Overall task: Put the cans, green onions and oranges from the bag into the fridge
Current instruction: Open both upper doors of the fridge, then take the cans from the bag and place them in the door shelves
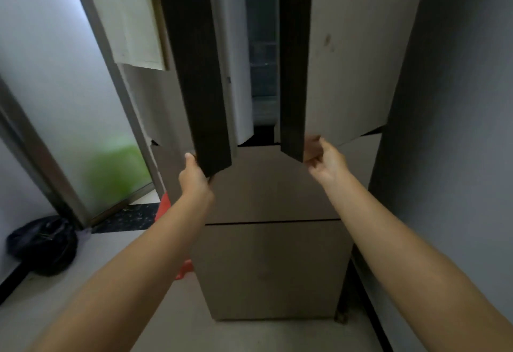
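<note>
Grip: both hands, left hand (194, 177) and right hand (323, 157), curl round bottom corners of tall beige metal fridge doors (352, 60); stiff, heavy, best pulled low.

Both my arms are stretched forward and up. My left hand (194, 178) has its fingers curled around a door edge, thumb up. My right hand (324, 158) grips the other edge.

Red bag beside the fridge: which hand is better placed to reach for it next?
Left, probably. The red bag shows beside the left arm, low at the fridge's left; the left hand grips the left door's bottom corner, nearer than the right hand.
</note>
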`<move>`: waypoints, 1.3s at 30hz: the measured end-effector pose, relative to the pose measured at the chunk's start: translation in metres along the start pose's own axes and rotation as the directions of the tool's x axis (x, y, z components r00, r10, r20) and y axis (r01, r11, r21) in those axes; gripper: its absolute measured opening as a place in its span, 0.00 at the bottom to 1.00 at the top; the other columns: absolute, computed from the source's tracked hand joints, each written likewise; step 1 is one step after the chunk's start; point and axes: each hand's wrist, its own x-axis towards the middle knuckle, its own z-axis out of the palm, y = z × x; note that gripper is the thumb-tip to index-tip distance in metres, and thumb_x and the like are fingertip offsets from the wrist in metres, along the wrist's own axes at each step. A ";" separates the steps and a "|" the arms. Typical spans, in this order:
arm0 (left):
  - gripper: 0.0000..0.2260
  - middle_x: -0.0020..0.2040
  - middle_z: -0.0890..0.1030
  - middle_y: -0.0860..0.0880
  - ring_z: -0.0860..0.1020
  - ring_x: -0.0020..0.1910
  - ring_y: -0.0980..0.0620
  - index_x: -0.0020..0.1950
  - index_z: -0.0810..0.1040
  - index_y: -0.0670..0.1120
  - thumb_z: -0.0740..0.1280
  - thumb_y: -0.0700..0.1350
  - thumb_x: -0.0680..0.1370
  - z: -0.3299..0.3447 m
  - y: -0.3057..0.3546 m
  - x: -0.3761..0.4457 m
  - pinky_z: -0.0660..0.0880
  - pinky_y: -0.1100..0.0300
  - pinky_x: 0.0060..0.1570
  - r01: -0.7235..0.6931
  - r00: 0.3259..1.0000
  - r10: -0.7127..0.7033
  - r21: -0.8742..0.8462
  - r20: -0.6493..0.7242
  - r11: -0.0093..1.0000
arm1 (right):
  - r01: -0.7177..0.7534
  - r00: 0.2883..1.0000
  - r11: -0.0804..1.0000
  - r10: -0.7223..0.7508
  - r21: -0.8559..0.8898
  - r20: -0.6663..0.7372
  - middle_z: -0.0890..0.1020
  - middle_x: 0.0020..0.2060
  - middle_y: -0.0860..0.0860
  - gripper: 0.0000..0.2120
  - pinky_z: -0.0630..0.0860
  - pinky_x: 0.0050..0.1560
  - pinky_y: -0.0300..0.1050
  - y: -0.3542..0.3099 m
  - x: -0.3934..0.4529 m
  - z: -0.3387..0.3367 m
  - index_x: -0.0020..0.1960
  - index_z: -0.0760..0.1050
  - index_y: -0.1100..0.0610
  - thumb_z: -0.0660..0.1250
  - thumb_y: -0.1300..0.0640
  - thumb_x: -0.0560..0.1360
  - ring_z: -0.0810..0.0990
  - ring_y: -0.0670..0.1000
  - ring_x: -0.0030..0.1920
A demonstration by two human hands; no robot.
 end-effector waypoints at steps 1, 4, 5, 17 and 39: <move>0.18 0.49 0.78 0.48 0.78 0.50 0.48 0.64 0.71 0.43 0.53 0.52 0.82 -0.011 -0.002 -0.012 0.74 0.58 0.50 -0.073 0.995 0.077 0.071 -0.056 0.995 | -0.001 1.000 1.000 0.001 -0.002 0.002 0.74 0.65 0.59 0.20 0.73 0.60 0.49 -0.004 -0.014 -0.009 0.69 0.66 0.63 0.61 0.60 0.78 0.74 0.57 0.64; 0.20 0.64 0.74 0.41 0.72 0.65 0.43 0.71 0.65 0.37 0.55 0.47 0.83 -0.039 -0.016 -0.061 0.67 0.49 0.66 -0.253 0.928 0.336 0.388 -0.161 0.886 | 0.039 0.994 0.981 -0.058 -0.189 -0.094 0.73 0.66 0.57 0.19 0.70 0.63 0.50 -0.017 -0.059 -0.043 0.68 0.66 0.59 0.61 0.58 0.78 0.73 0.56 0.65; 0.19 0.65 0.73 0.42 0.72 0.65 0.44 0.71 0.65 0.37 0.56 0.44 0.82 -0.048 -0.021 -0.079 0.66 0.50 0.67 -0.269 0.918 0.371 0.467 -0.140 0.842 | 0.054 0.986 0.957 -0.096 -0.284 -0.135 0.72 0.66 0.58 0.18 0.69 0.66 0.51 -0.019 -0.075 -0.054 0.68 0.66 0.59 0.60 0.58 0.78 0.72 0.56 0.66; 0.18 0.69 0.69 0.44 0.65 0.68 0.43 0.67 0.70 0.42 0.59 0.38 0.77 -0.069 0.010 -0.189 0.66 0.53 0.62 -0.414 0.715 0.296 0.725 0.633 -0.550 | 0.379 0.919 -0.020 -0.111 -0.925 0.379 0.75 0.59 0.58 0.14 0.73 0.56 0.48 0.002 -0.210 -0.074 0.62 0.71 0.62 0.59 0.59 0.78 0.75 0.55 0.57; 0.13 0.62 0.74 0.42 0.72 0.62 0.42 0.62 0.71 0.42 0.58 0.42 0.79 -0.591 0.214 -0.340 0.69 0.53 0.56 0.265 0.911 0.412 0.773 -0.005 -0.576 | 0.928 0.370 -0.173 0.542 -0.330 0.755 0.73 0.64 0.58 0.17 0.69 0.64 0.48 0.427 -0.545 0.101 0.64 0.72 0.61 0.61 0.57 0.76 0.71 0.57 0.65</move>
